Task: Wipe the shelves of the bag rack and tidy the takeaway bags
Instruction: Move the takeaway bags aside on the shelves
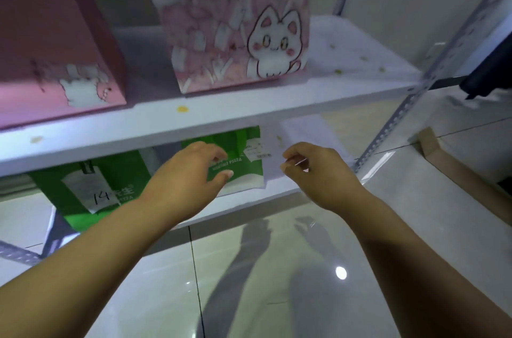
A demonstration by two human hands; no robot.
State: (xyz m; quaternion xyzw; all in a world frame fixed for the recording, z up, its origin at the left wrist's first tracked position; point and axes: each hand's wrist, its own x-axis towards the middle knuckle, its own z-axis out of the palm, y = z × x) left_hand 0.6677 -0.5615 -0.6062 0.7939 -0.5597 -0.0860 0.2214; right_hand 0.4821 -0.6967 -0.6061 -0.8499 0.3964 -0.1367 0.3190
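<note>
Nearest the lens, two bare forearms run up from the bottom corners of the frame toward the centre, each ending in a hand at the front of the lower shelf (249, 202). The left hand (188, 179) is the nearer to the task's thing: the green bag (241, 139) stands just beyond and to the right of it, upright, its broad face turned to the viewer, long axis vertical. That hand's fingers (219, 154) are half curled, with the thumb spread below, a wide gap framing the bag's printed face; they do not appear to grip it yet. The right hand (321, 174) hovers just right of the bag, fingers folded in with the thumb close to the forefinger (whether it pinches something thin I cannot tell). A receipt (256, 150) is stuck near the bag's upper right corner, its print too small to read. A second green bag (124, 168) leans at lower left, partly behind the left forearm, its top hidden by the upper shelf (249, 116), which also hides the first bag's handles. Farther up, that shelf carries a yellow spot (182, 109), a cat bag (235, 41) and a plain pink bag (50, 32), both cut off at the top edge. No cloth is visible.
</note>
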